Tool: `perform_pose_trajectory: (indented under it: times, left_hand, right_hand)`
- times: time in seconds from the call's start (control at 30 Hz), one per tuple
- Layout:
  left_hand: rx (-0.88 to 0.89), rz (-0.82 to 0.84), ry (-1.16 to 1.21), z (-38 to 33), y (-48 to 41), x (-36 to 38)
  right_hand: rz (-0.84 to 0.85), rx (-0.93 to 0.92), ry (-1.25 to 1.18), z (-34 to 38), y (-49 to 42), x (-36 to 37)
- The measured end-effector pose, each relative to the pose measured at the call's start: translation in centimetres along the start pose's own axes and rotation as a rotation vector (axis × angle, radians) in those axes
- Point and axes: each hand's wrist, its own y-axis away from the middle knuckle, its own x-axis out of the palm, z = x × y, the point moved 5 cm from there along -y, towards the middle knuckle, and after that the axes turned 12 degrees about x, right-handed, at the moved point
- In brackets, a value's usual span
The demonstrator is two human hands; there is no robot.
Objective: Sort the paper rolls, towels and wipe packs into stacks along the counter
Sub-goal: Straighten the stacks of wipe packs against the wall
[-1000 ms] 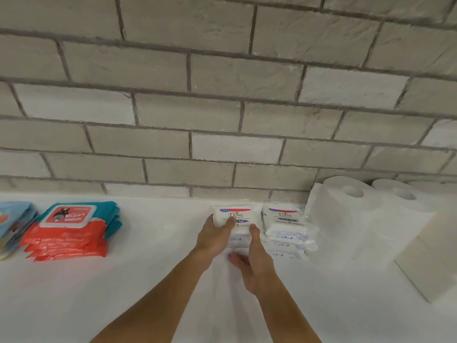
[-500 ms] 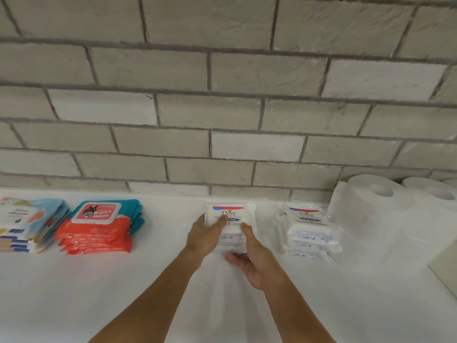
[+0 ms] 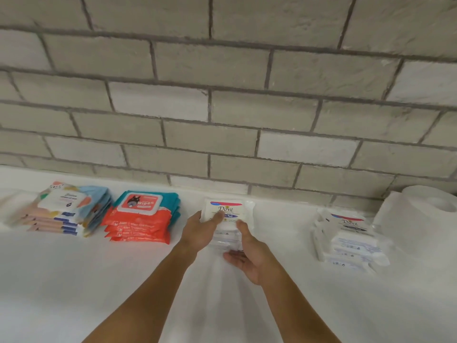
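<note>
A stack of white Dove wipe packs (image 3: 231,211) sits mid-counter near the wall. My left hand (image 3: 201,231) grips its left side with the thumb across the top label. My right hand (image 3: 249,253) holds the front right corner, palm turned inward. A second Dove stack (image 3: 350,240) stands well to the right, beside a white paper roll (image 3: 420,219). On the left lies a stack of red and teal wipe packs (image 3: 142,219), and further left a stack of pastel patterned packs (image 3: 66,209).
The white counter (image 3: 74,293) runs left to right against a grey brick wall (image 3: 222,107). A gap of bare counter separates the two Dove stacks.
Both hands have slid the held Dove stack leftward, away from the second Dove stack and closer to the red packs. The view has panned left, so one paper roll has left the frame.
</note>
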Motion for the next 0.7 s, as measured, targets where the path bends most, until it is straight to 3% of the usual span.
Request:
perform_pose_trajectory:
  times: [0.43,0.7]
  left_hand:
    - [-0.016,-0.004,-0.027,0.7,-1.1,-3.1]
    - [0.115,-0.005,-0.189,-0.8,-0.4,-4.4]
  right_hand:
    - [-0.021,0.005,0.031,-0.6,-0.4,2.8]
    - [-0.023,0.055,0.009,-0.8,1.2,2.1]
